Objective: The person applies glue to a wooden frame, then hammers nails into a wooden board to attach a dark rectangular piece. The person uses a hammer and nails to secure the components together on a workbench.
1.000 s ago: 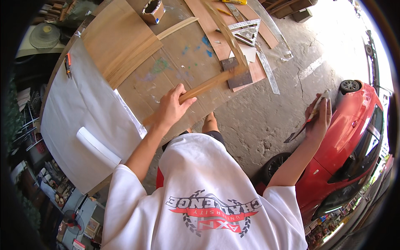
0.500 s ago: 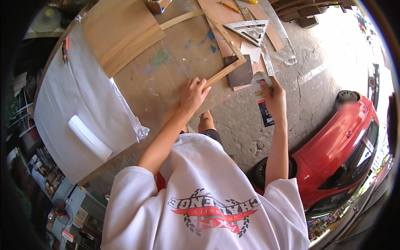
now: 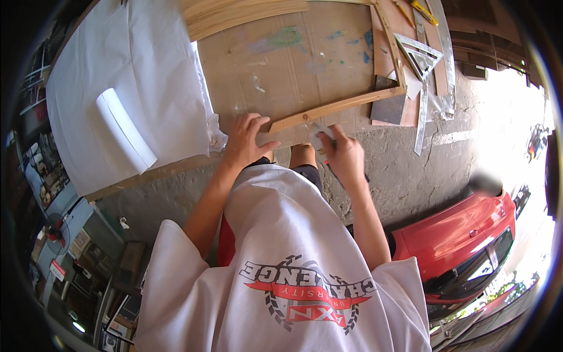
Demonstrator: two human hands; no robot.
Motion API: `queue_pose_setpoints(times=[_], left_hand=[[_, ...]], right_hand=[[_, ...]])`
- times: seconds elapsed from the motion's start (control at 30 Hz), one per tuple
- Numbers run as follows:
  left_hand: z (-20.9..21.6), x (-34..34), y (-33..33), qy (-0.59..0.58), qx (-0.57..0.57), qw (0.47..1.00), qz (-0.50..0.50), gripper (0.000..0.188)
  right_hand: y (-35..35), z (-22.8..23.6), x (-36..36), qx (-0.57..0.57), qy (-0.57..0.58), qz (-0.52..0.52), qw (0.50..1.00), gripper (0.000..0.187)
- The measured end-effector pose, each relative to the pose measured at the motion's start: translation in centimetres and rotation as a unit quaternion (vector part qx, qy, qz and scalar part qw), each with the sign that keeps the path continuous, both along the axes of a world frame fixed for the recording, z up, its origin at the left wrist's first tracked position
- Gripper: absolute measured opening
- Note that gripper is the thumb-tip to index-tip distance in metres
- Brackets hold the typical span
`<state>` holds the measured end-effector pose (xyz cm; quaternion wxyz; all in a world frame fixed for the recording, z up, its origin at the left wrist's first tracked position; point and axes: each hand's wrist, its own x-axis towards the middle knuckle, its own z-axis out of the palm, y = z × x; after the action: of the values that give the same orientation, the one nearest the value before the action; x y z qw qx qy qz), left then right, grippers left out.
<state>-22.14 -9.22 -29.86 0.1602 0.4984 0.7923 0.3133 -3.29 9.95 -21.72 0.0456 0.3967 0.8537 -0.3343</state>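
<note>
Fingers of the left hand (image 3: 241, 142) are spread and hold nothing; they lie just beside the bare end of a wooden strip (image 3: 340, 107), though contact is unclear. Fingers of the right hand (image 3: 345, 157) are curled around a blurred pale object (image 3: 319, 134), close to that same strip; whether it touches the wood cannot be told. The strip, angling away between the 2 hands, joins a side piece (image 3: 388, 44) beyond the right fingers.

Farther past the right fingers lie a dark plate (image 3: 387, 110), a triangular square (image 3: 419, 57) and a yellow cutter (image 3: 424, 13). Left of the left fingers, a rolled white sheet (image 3: 125, 130) rests on the counter (image 3: 234, 82).

The step in hand seems to be bringing the pale object to the strip's near end; the next move calls for left fingers steadying the wood.

Against 0.5 s ago, the left fingers have let go of the strip, baring its end, and the right fingers have come from near the plate toward the left hand.
</note>
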Motion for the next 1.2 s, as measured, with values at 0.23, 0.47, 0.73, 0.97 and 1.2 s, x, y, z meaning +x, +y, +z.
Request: queue_pose_setpoints(times=[0.23,0.47,0.73,0.97,1.2], left_hand=[[-2.6,1.0,-0.8,0.013,0.030,0.999,0.029,0.042],[-3.2,1.0,-1.0,0.036,0.052,0.998,0.026,0.027],[-3.0,1.0,-0.7,0.028,0.045,0.998,0.035,0.029],[-2.9,1.1,-0.3,0.038,0.031,0.998,0.041,0.033],[-3.1,1.1,-0.1,0.058,0.021,0.997,0.037,0.030]], right_hand=[[-4.9,-1.9,-5.4,0.047,-0.032,0.089,0.994,0.020],[-6.0,-2.3,-7.4,0.100,-0.101,0.128,0.982,0.018],[-4.0,-1.7,-6.8,0.134,-0.137,0.100,0.976,0.017],[-2.3,-1.9,-6.1,0.153,-0.141,0.096,0.973,0.017],[0.0,-1.9,-5.0,0.159,-0.190,0.080,0.965,0.018]])
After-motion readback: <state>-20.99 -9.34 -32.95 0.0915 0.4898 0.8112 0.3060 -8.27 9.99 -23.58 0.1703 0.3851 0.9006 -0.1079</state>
